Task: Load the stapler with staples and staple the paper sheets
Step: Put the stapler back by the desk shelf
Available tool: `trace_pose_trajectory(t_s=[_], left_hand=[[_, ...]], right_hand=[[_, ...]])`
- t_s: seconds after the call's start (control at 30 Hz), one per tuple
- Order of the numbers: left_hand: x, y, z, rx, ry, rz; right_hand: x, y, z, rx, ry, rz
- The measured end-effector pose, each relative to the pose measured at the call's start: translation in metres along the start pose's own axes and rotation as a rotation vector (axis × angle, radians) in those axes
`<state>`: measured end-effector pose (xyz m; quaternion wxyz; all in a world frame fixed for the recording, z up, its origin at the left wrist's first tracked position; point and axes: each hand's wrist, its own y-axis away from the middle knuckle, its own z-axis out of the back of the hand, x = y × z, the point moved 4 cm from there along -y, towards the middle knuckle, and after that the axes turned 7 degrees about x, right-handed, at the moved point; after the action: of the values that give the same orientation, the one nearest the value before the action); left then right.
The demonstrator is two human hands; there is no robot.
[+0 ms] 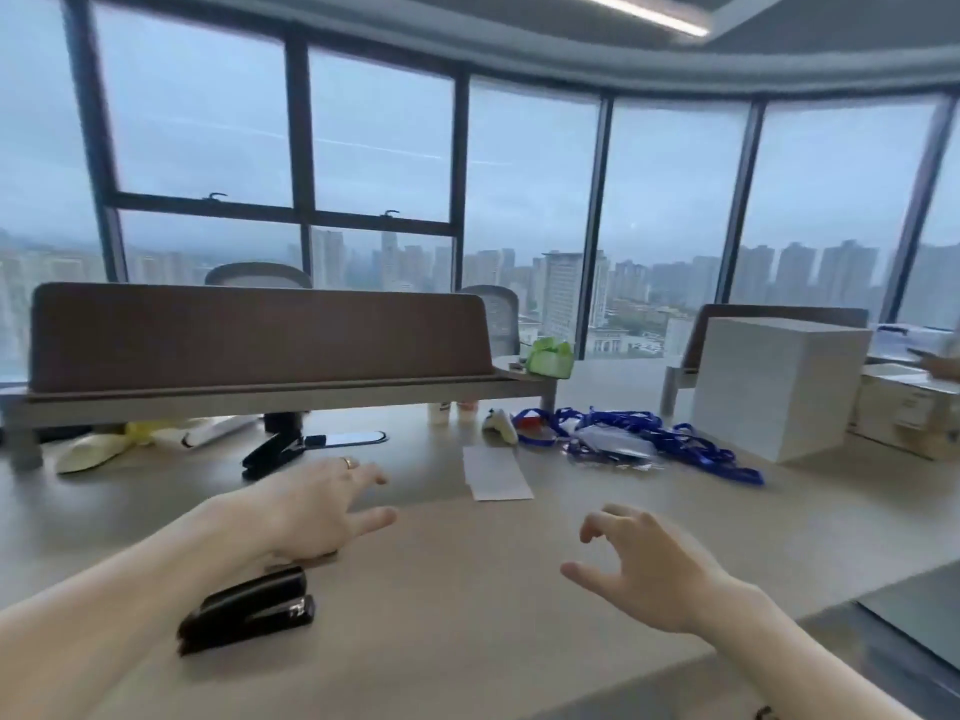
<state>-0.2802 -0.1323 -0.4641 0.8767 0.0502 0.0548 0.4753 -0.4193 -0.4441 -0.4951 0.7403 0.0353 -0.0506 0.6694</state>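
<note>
Left hand (317,511), right hand (649,569) empty above desk (467,615)

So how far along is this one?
Nothing looks done. The near black stapler lies closed by the left forearm. The paper sheets lie farther back, untouched. The left hand and right hand hover empty. I see no staples. Loading and stapling remain.

Worn on left hand (317,506): thin gold-coloured metal ring (349,463), plain band, low on one finger near the knuckle; blur hides which finger. Forearm behind this hand bare to frame edge. Behind right hand (644,569): forearm bare, then small dark band (764,713) at lower frame edge, mostly cut off; material unclear.
</note>
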Motion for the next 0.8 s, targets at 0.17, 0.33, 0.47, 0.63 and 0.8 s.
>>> trace_pose_trajectory(t_s=[0.17,0.33,0.47,0.63,0.8], left_hand=[[0.073,0.016,-0.021,-0.002,0.074,0.110],[0.099,0.018,-0.033,-0.002,0.136,0.161],[0.105,0.019,-0.046,-0.017,0.208,0.124],[0.094,0.021,-0.057,-0.055,0.264,0.034],[0.093,0.011,-0.077,-0.020,0.162,-0.019]], right_hand=[[0.075,-0.068,-0.031,0.052,0.003,0.176],[0.119,-0.107,-0.056,0.092,-0.027,0.282],[0.135,-0.125,-0.072,0.113,-0.041,0.334],[0.151,-0.141,-0.091,0.117,-0.064,0.389],[0.165,-0.154,-0.113,0.071,0.012,0.470]])
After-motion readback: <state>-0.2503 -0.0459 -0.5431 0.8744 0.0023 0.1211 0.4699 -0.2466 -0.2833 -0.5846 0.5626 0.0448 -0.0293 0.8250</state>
